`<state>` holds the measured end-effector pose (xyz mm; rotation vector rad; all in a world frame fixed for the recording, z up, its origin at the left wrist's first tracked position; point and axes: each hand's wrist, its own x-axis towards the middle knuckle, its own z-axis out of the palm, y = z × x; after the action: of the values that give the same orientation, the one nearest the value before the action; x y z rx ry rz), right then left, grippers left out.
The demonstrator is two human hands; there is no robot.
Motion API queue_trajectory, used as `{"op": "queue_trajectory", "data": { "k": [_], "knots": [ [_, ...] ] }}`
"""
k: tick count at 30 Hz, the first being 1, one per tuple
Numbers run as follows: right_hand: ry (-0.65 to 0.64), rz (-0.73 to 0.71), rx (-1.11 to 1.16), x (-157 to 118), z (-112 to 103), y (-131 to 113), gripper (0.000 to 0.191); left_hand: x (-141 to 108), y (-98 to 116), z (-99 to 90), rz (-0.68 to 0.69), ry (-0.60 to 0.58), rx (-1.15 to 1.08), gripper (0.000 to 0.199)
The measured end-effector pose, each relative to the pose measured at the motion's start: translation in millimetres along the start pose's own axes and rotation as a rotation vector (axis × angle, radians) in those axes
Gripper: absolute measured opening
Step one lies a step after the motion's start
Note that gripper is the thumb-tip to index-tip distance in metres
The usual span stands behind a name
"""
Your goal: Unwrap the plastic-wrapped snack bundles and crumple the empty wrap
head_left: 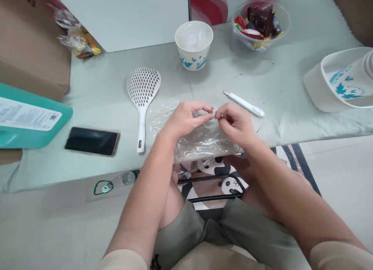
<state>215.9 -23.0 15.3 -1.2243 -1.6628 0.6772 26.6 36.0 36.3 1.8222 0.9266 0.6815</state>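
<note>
A crumpled clear plastic bag (204, 139) lies at the table's front edge, part of it hanging over. My left hand (189, 116) is above the bag, thumb and index finger brought close together at its upper edge. Facing it, my right hand (236, 123) is curled, with thumb and forefinger pinched on the thin film. The fingertips of both hands almost meet. The film between them is hard to make out. To the left lies a white slotted skimmer (142, 106); to the right, a white utility knife (244, 103).
Behind the hands stand a paper cup (192, 54) and a clear bowl (236, 36) of wrapped sweets. A white container (314, 87) holding paper cups is at right. At left are a phone (91, 141), a green package (37, 135) and a cardboard box (32, 48).
</note>
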Motion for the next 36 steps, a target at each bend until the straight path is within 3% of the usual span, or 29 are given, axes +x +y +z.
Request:
{"op": "queue_trajectory", "data": {
  "k": [4, 8, 13, 17, 22, 24, 28, 31, 33, 36],
  "knots": [
    [-0.026, -0.048, -0.010, -2, 1, 1, 0.018, 1, 2, -1.0, -0.017, -0.009, -0.006, 0.019],
    [-0.045, -0.029, -0.022, -2, 1, -1, 0.019, 1, 0, -1.1, 0.013, 0.081, 0.051, 0.027],
    [-0.083, 0.029, -0.027, -1, -1, -3, 0.018, 3, -5, -0.7, 0.115, 0.139, 0.243, 0.054],
    [-0.080, 0.019, -0.011, 0, -2, -3, 0.019, 4, -8, -2.1, 0.188, 0.188, 0.361, 0.062],
    [-0.032, 0.088, 0.090, -1, -5, -5, 0.019, 3, -12, -10.0, 0.111, 0.255, 0.417, 0.057],
    [-0.017, 0.161, 0.180, -1, -9, -6, 0.016, 2, -11, -11.5, 0.062, 0.186, 0.403, 0.051],
    [-0.015, 0.225, 0.395, 2, -17, -7, 0.006, -2, -2, -9.1, 0.000, -0.061, 0.384, 0.053],
    [0.008, 0.279, 0.488, 4, -19, -2, 0.009, -3, 4, -7.0, -0.104, -0.137, 0.290, 0.027],
    [0.073, 0.301, 0.499, 6, -19, 5, 0.019, -2, 5, -6.3, -0.131, -0.072, 0.223, 0.011],
    [0.195, 0.356, 0.472, 10, -22, 16, 0.035, 2, 2, -6.5, -0.102, 0.139, 0.076, 0.002]
  ]
}}
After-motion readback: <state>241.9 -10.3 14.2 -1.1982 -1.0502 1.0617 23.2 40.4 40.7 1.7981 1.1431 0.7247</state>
